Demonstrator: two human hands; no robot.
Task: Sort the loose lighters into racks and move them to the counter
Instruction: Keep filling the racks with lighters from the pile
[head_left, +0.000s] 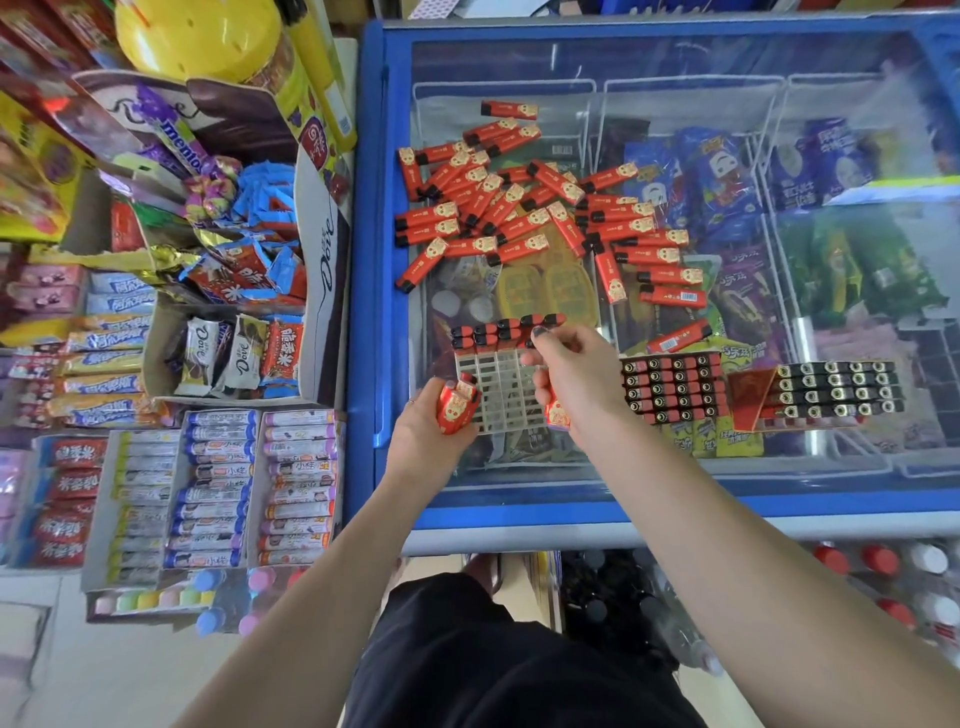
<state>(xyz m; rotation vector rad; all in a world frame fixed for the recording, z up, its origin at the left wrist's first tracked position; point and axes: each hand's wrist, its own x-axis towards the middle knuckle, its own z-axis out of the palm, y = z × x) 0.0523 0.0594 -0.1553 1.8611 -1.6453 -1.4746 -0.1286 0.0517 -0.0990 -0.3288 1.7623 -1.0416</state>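
My left hand (441, 415) grips spare lighters (456, 408) beside the rack (501, 395) on the freezer lid (649, 483); my right hand (566, 374) pinches one lighter. I should seat it upright, squarely in the next slot.

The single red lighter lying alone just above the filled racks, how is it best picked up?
Pinch the lone lighter across its long sides near the middle, coming from above. It lies flat and tilted on the freezer lid, apart from the pile, with both sides free.
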